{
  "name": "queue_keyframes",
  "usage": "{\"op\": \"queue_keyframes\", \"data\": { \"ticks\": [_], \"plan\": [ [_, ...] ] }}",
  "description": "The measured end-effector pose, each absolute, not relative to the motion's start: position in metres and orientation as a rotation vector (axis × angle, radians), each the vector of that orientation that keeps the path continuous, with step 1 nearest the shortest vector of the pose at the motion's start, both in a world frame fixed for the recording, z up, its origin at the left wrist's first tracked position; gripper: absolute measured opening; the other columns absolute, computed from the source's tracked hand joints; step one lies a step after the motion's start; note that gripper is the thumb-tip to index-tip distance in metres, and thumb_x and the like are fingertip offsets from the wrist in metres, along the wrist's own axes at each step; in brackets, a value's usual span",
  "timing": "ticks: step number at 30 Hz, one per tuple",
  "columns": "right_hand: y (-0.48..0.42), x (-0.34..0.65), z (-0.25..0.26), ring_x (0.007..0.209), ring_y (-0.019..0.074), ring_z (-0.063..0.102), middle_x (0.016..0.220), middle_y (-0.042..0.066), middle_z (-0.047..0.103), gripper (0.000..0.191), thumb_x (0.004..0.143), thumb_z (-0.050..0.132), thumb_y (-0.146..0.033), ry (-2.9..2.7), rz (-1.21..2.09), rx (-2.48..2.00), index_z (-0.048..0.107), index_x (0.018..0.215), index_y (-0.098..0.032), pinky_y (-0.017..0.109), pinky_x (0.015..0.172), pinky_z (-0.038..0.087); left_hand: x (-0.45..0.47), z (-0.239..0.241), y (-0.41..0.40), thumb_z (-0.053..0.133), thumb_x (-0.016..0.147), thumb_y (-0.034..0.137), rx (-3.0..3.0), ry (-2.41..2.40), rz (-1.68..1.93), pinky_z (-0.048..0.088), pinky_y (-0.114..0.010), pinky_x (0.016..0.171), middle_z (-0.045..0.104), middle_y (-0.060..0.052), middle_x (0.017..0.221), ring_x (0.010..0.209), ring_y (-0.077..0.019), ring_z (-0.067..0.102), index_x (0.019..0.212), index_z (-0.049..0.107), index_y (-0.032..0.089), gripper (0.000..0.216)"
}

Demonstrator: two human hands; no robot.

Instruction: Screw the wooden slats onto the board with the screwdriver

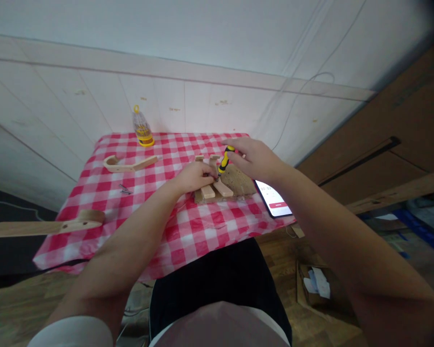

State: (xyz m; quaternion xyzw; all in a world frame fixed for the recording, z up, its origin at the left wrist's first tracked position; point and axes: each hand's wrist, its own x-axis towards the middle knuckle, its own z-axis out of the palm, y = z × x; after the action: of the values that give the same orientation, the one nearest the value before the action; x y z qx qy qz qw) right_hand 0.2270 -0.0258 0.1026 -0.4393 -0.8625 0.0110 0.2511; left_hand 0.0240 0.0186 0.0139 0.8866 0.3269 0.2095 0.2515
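My right hand [249, 155] is closed around the handle of a yellow and black screwdriver [225, 159], which is tilted with its tip down at a wooden piece [223, 188]. My left hand [197, 177] rests on the pale wooden pieces, its fingers pinched close to the screwdriver's tip. What those fingers hold, if anything, is too small to make out. Another wooden strip [207, 192] lies alongside, under the left fingers. Both pieces sit on a brownish, worn board [240, 180] on the table.
A red-and-white checked cloth [181, 231] covers the table. On it are a hooked wooden part [130, 165], a second curved wooden part [72, 224] overhanging the left edge, several screws [125, 190], a yellow-capped bottle [143, 129] and a phone [274, 200]. Cardboard [390, 135] stands at the right.
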Motion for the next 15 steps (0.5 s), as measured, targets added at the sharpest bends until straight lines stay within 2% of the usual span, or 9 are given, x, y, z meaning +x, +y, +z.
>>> {"op": "queue_keyframes", "data": {
  "ticks": [2, 5, 7, 10, 12, 15],
  "plan": [
    [-0.027, 0.230, 0.103, 0.095, 0.0220, 0.066, 0.105, 0.010, 0.075, 0.037, 0.087, 0.049, -0.024, -2.337, 0.023, -1.166, 0.072, 0.114, -0.016, 0.035, 0.085, 0.048, 0.024, 0.013, 0.019, 0.057, 0.081, 0.018, 2.407, 0.878, 0.588, 0.052, -0.025, 0.079, 0.078, -0.004, 0.094, 0.085, -0.0151, 0.070, 0.094, 0.077, 0.016, 0.024],
    [-0.026, 0.230, 0.105, 0.076, 0.0171, 0.063, 0.087, 0.005, 0.073, 0.032, 0.086, 0.052, -0.028, -2.287, 0.044, -1.198, 0.073, 0.108, -0.019, 0.030, 0.070, 0.045, 0.024, 0.013, 0.017, 0.058, 0.081, 0.018, 2.380, 0.881, 0.603, 0.052, -0.025, 0.079, 0.078, -0.004, 0.094, 0.085, -0.0149, 0.070, 0.095, 0.077, 0.017, 0.024],
    [-0.024, 0.228, 0.105, 0.062, 0.0146, 0.055, 0.071, 0.003, 0.067, 0.026, 0.086, 0.057, -0.038, -2.242, 0.020, -1.299, 0.073, 0.088, -0.018, 0.028, 0.060, 0.039, 0.024, 0.015, 0.014, 0.058, 0.081, 0.016, 2.372, 0.888, 0.595, 0.052, -0.025, 0.080, 0.078, -0.003, 0.095, 0.085, -0.0146, 0.070, 0.095, 0.077, 0.017, 0.024],
    [-0.022, 0.223, 0.102, 0.051, 0.0121, 0.040, 0.053, 0.000, 0.051, 0.040, 0.083, 0.060, -0.051, -2.149, -0.139, -1.462, 0.060, 0.060, -0.019, 0.029, 0.052, 0.025, 0.025, 0.018, 0.012, 0.058, 0.082, 0.014, 2.377, 0.919, 0.564, 0.052, -0.026, 0.081, 0.078, -0.004, 0.097, 0.087, -0.0150, 0.070, 0.097, 0.077, 0.016, 0.025],
    [-0.022, 0.219, 0.099, 0.050, 0.0123, 0.038, 0.052, 0.000, 0.049, 0.044, 0.085, 0.057, -0.053, -2.107, -0.215, -1.484, 0.056, 0.058, -0.019, 0.029, 0.052, 0.022, 0.025, 0.019, 0.011, 0.058, 0.082, 0.014, 2.394, 0.939, 0.550, 0.052, -0.026, 0.081, 0.078, -0.005, 0.098, 0.088, -0.0157, 0.070, 0.098, 0.077, 0.016, 0.025],
    [-0.023, 0.214, 0.095, 0.054, 0.0141, 0.048, 0.059, 0.002, 0.058, 0.037, 0.089, 0.052, -0.047, -2.104, -0.142, -1.429, 0.065, 0.068, -0.019, 0.029, 0.054, 0.029, 0.025, 0.020, 0.010, 0.057, 0.083, 0.015, 2.417, 0.949, 0.537, 0.052, -0.026, 0.080, 0.078, -0.004, 0.098, 0.088, -0.0158, 0.070, 0.099, 0.077, 0.016, 0.025]
  ]
}}
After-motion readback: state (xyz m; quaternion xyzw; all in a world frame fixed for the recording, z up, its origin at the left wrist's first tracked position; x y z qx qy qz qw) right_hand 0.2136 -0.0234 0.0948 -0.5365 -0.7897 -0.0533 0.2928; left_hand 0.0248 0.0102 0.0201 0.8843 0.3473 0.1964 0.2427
